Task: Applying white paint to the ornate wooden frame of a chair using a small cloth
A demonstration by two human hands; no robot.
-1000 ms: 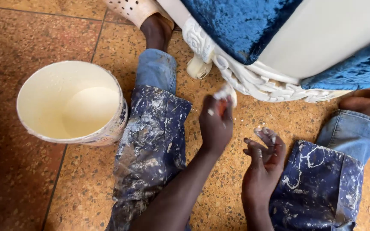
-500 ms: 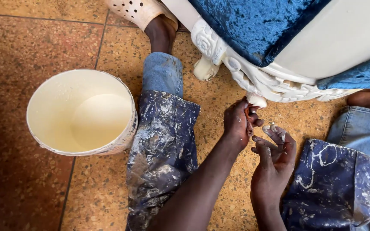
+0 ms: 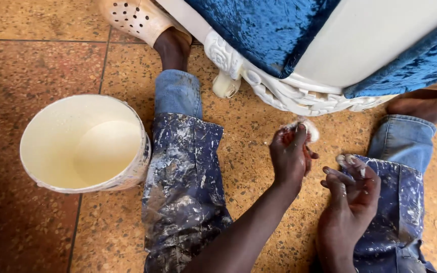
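White filler smeared the left hand [image 3: 290, 151], which pinched a dab beneath the carved trim [image 3: 299, 98]; right hand [image 3: 352, 189] lay loosely open. Bucket [image 3: 84, 144] remained part full, so filling seemed unfinished.

- The person is wearing blue jeans [image 3: 185, 202], and white paint is spattering them thickly over the darker shin panels.
- Paler, cleaner denim cuffs [image 3: 178, 93] are showing at the ankles.
- A cream clog [image 3: 135, 20] with round holes is covering one foot.
- Both arms are showing bare, with no sleeves.
- White paint is smearing the fingers of the left hand [image 3: 290, 159] and the right hand [image 3: 352, 194].
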